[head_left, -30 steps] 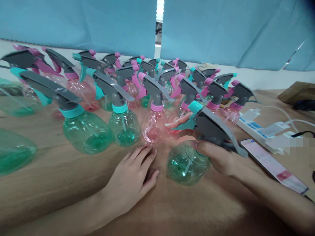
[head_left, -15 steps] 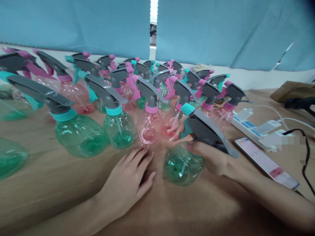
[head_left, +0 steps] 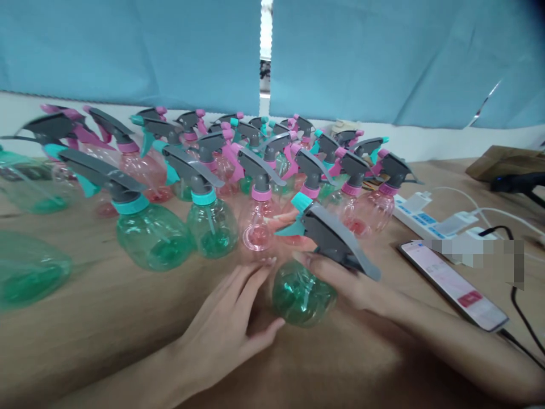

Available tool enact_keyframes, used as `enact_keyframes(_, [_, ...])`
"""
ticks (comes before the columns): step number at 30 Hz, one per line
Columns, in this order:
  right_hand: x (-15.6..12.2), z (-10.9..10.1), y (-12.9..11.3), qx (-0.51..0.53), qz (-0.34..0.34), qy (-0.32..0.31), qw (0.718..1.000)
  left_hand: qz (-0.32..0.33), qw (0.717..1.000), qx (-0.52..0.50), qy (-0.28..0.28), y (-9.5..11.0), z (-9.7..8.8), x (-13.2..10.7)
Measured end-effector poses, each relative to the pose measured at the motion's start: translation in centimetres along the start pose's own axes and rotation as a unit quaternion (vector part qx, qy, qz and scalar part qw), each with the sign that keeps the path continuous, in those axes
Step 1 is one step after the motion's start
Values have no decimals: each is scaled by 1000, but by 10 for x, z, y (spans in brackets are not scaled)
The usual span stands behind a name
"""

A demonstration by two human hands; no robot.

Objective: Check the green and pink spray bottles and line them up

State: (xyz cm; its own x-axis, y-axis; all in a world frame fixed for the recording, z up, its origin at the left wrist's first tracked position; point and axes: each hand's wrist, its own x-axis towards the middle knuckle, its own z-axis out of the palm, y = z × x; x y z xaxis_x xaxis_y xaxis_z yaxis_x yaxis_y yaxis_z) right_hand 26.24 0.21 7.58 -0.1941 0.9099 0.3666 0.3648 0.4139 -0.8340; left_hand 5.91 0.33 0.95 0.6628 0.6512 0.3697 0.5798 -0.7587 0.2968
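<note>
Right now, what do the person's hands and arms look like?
The left hand and right hand are ungloved, with no ring or marking visible; the right is partly hidden. The left forearm and right forearm show no sleeve, watch or band.

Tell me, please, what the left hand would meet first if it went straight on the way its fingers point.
The left hand would probably meet the front pink bottle first, though depth is unclear and the right hand is close to that line.
</note>
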Motion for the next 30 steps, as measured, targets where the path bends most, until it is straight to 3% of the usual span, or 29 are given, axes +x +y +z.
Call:
enact_keyframes(5, [-5, 15, -1, 55, -6, -53, 997, -28, 998, -59, -3, 14, -14, -4])
enact_keyframes(8, [-5, 33, -11, 40, -45, -52, 997, -31, 997, -77, 9, 20, -27, -16])
enact_keyframes(13, [1, 79, -39, 41, -135, -11, 990, -50, 995, -47, 75, 19, -50, -50])
enact_keyframes(20, [21, 146, -63, 68, -200, -81, 974, -109, 981, 20, 158, 1, -88, -100])
enact_keyframes(23, [37, 149, -73, -18, -249, -160, 955, -137, 977, 64, 150, -21, -104, -118])
enact_keyframes(26, [55, 135, -85, -117, -241, -237, 934, -175, 957, 101, 208, -50, -118, -129])
enact_keyframes(30, [78, 117, -101, -211, -266, -137, 931, -187, 942, 172, 218, -81, -130, -129])
